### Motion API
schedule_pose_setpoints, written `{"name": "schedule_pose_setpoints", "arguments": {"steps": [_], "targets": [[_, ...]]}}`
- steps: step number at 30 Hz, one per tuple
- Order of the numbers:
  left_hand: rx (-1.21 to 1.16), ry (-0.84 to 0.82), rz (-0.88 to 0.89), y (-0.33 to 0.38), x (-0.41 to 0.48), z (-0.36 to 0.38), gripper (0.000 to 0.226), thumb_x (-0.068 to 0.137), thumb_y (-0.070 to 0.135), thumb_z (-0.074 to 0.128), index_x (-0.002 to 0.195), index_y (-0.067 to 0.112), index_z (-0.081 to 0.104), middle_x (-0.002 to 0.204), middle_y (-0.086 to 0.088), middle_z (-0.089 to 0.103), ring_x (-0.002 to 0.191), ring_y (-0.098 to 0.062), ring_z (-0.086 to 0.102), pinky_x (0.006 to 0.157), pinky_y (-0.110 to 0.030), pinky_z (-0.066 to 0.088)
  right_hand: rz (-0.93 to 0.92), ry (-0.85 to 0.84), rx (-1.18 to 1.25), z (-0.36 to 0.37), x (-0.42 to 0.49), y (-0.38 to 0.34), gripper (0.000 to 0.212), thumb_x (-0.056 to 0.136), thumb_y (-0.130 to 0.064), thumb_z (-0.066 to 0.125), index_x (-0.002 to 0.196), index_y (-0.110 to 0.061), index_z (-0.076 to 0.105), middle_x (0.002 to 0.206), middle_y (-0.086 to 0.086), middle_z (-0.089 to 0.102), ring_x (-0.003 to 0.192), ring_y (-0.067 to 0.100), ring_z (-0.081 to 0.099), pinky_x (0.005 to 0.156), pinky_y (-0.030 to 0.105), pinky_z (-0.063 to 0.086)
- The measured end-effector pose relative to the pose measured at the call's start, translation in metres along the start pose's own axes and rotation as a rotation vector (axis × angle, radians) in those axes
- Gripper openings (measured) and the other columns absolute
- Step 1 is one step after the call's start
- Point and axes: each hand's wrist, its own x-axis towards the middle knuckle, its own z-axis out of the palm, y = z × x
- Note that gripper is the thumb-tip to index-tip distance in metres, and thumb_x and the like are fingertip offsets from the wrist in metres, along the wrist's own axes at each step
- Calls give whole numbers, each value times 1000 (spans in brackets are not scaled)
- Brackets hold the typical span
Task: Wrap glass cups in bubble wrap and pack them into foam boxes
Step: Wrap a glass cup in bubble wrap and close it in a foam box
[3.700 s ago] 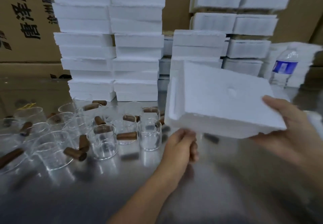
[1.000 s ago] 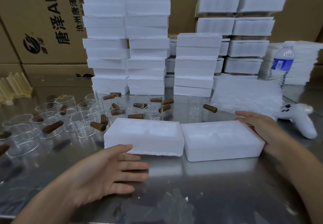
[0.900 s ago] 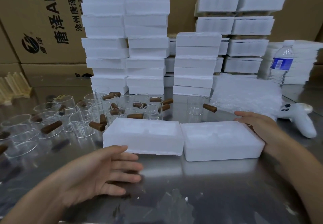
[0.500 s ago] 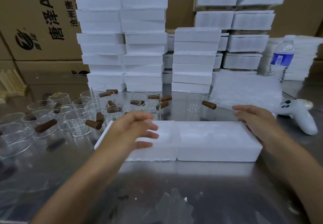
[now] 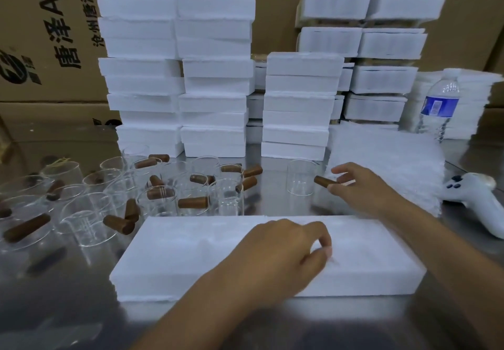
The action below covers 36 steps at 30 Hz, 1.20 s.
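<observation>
A clear glass cup (image 5: pixel 300 179) with a brown wooden handle (image 5: pixel 323 181) is stood upright on the shiny metal bench (image 5: pixel 272 197). It is set apart from the other glass cups (image 5: pixel 152 194) and just beside the pile of white bubble wrap sheets (image 5: pixel 387 164).

The right hand (image 5: pixel 362 188) is reached out to it. The end of the handle is seen between the thumb and the fingers, but the picture is too blurry to tell if it is gripped. The left hand (image 5: pixel 283 254) is held over the two white foam box halves (image 5: pixel 191 254), which are laid side by side. Its fingers are loosely curled and nothing is held in it.

The cup is likely light, hard, smooth and easy to break. It is best held by the handle or round its body, and set down softly. The bubble wrap is likely soft and floppy, so both hands may be needed.
</observation>
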Motion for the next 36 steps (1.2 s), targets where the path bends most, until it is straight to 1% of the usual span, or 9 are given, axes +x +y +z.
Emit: {"name": "schedule_pose_setpoints", "arguments": {"steps": [5,9,16,20,24,28,30,33,36], "targets": [[37,65,63,-7,-3,2,20,98,45,37,115,39,46,72,9,50,68,-9,42,63,-27,32,54,-73,-219,5,20,-8,36,89,-32,59,108,-2,66,97,16,67,73,20,57,69,33,48],[-243,222,-52,-10,0,-5,18,94,46,45,110,42,49,77,16,61,77,-2,54,75,-27,47,68,-42,-275,7,21,-15,46,92,-32,55,99,12,64,100,28,66,68,25,54,73,35,48],[-804,570,-413,-27,11,-23,27,79,51,59,102,39,50,92,19,59,82,14,57,65,-8,45,3,-83,186,-17,0,-37,26,97,-25,49,88,-9,68,81,3,68,61,6,61,59,19,43],[-1269,608,-437,-30,11,-30,71,52,62,65,118,44,48,119,10,60,107,-7,61,90,-28,50,-137,-379,418,-28,-23,-49,27,87,-34,54,88,-14,72,77,-2,68,67,7,61,64,19,47],[-1596,550,-400,-33,11,-34,70,48,52,71,116,44,54,125,2,61,108,-23,64,83,-36,56,-169,-469,431,-20,-34,-53,36,74,-41,57,87,-12,72,76,0,68,70,11,61,77,30,46],[-1668,477,-445,-28,12,-29,84,56,36,74,135,17,51,121,-5,61,90,-22,71,80,-35,58,-166,-527,426,-17,-39,-52,40,72,-45,60,91,-12,73,79,0,69,70,10,62,74,26,48],[-1731,522,-457,-30,14,-29,80,62,30,71,135,11,50,109,-8,60,81,-21,70,81,-34,58,-114,-459,427,-21,-32,-47,44,69,-50,64,95,-15,73,85,2,71,71,10,65,67,20,51],[-1765,558,-454,-35,13,-31,80,65,29,71,138,8,46,112,-11,58,85,-23,66,85,-35,57,-4,-53,211,-25,-3,-18,30,86,-40,61,108,-20,65,103,2,67,84,14,64,67,20,49],[-1793,616,-430,-38,13,-31,85,63,29,72,140,7,43,124,-16,59,89,-24,67,80,-33,58,74,229,-145,-31,20,29,37,89,-25,62,124,-18,52,121,5,56,104,21,52,82,28,44]]}}
